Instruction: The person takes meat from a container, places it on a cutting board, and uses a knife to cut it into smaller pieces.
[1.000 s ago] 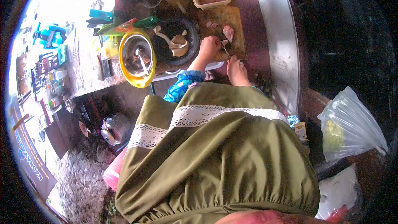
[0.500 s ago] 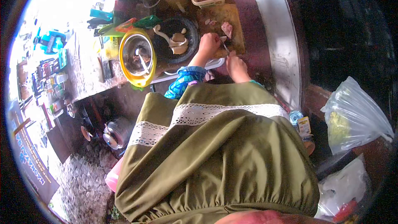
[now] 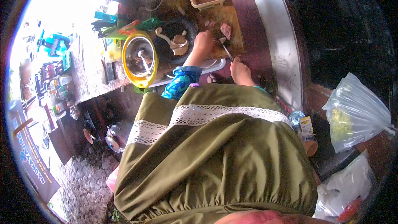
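Note:
My right hand (image 3: pixel 241 74) is closed round the handle of a knife (image 3: pixel 226 51), whose blade points up over the front of a wooden cutting board (image 3: pixel 233 15). A small pale piece of meat (image 3: pixel 222 40) lies by the blade tip. Farther up the board are a larger pink piece of raw meat (image 3: pixel 225 30) and some small bits (image 3: pixel 210 24). My left hand (image 3: pixel 203 42) is at the board's left edge, fingers curled in; what they hold, if anything, is hidden. Beside it sits a dark round stone mortar (image 3: pixel 168 54) with a pale pestle-like thing (image 3: pixel 179 45) in it.
A square tub (image 3: pixel 204 5) of raw meat stands behind the board. Left of the mortar is a yellow-rimmed bowl (image 3: pixel 154 72) with a white spoon inside. A white tray (image 3: pixel 211 67) lies in front. Plastic bags (image 3: pixel 352 114) are at the right.
My left hand has moved left, away from the knife and the small pale piece. My right hand has drawn back slightly toward me with the knife, exposing more blade.

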The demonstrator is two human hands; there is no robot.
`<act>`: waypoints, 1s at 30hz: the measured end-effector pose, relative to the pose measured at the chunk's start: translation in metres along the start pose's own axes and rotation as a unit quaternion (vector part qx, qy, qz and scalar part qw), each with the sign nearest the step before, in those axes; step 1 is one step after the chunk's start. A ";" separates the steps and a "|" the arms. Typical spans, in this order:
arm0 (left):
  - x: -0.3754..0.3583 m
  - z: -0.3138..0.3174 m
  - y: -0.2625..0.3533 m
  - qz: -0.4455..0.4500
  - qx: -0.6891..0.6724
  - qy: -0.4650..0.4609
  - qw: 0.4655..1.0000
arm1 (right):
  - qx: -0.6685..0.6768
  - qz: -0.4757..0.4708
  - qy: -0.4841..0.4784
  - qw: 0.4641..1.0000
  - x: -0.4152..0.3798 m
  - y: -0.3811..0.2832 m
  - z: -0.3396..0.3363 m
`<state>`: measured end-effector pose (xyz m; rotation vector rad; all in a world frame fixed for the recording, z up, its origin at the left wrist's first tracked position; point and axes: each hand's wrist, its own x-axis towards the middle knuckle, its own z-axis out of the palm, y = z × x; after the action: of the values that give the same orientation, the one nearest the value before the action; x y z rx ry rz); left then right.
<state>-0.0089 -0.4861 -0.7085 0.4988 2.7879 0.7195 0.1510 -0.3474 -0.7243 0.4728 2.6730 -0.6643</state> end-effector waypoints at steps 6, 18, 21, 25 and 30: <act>0.005 0.008 0.010 0.041 -0.036 -0.017 0.998 | 0.018 -0.063 0.055 0.996 -0.010 0.002 -0.031; 0.017 -0.013 0.021 0.025 -0.102 0.000 0.994 | 0.134 -0.010 0.097 0.986 -0.021 0.027 -0.051; 0.052 -0.004 -0.015 0.065 -0.030 0.066 0.995 | 0.140 -0.015 0.103 0.985 -0.020 0.030 -0.049; 0.070 0.014 -0.045 0.118 0.015 0.039 0.992 | 0.130 -0.014 0.086 0.988 -0.017 0.026 -0.051; 0.053 -0.006 -0.010 0.120 0.089 0.065 0.987 | 0.161 -0.007 0.127 0.979 -0.011 0.029 -0.047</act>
<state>-0.0623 -0.4771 -0.7145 0.8619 2.9623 0.5668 0.1600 -0.3023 -0.6916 0.6651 2.8135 -1.1183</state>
